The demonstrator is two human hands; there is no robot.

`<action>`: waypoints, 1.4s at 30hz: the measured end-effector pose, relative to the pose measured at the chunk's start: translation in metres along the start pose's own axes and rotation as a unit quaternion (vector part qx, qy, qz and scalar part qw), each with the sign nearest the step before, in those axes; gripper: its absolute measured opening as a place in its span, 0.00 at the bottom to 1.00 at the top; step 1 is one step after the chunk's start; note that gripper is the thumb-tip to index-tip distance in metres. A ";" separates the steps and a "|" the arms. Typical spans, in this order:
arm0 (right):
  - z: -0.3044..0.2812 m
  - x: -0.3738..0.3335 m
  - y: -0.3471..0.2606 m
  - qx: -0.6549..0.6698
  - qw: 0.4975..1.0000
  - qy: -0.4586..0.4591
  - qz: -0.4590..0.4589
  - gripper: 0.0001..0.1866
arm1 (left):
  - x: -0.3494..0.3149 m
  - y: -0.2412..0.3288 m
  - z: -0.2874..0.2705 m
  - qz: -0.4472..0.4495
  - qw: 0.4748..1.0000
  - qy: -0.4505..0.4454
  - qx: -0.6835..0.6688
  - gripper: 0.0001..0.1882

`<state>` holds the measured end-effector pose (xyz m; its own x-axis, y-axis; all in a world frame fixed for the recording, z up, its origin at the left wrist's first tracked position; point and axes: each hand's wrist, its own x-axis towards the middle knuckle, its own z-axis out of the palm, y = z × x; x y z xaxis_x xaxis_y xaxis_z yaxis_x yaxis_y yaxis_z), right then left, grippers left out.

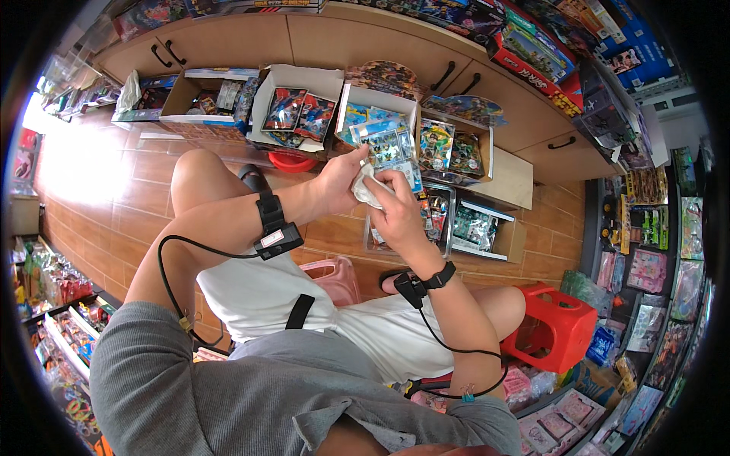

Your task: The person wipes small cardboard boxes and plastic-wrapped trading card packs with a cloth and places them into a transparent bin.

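Note:
My left hand [338, 182] is closed on the edge of a flat, shiny packet [386, 149] with a blue and yellow print, its thumb over the near left corner. A crumpled white cloth or tissue [365, 191] lies between my two hands, against the packet's near end. My right hand [397, 211] has its fingers bent around that cloth. Just beyond the packet stands an open white box [414, 114] with blue packets inside. Part of what my fingers touch is hidden by the cloth.
Open boxes of packets stand along wooden cabinets [334, 44], among them a white box [266, 82] at left and a brown box [490, 152] at right. A clear bin [450, 228] sits nearer. A red stool [549, 328] is at my right, beside shelves of packaged goods [646, 266].

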<state>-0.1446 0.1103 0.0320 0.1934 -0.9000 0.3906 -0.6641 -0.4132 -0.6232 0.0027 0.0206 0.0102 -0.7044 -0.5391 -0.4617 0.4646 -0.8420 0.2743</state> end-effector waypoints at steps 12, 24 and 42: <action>-0.037 0.007 0.034 0.015 0.986 0.109 0.126 0.10 | -0.005 0.032 0.030 0.078 0.995 -0.049 0.029 0.26; -0.016 0.013 0.009 -0.135 0.986 0.075 -0.070 0.24 | 0.000 -0.007 0.012 0.008 0.973 -0.037 0.228 0.15; -0.036 0.018 0.019 -0.060 0.989 0.131 0.036 0.20 | 0.006 0.005 0.004 0.004 0.896 0.009 0.444 0.11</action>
<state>-0.1799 0.0917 0.0520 -0.0414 -0.8528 0.5206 -0.7530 -0.3159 -0.5773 -0.0015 0.0133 0.0121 -0.6903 -0.5516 -0.4682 -0.1455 -0.5281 0.8366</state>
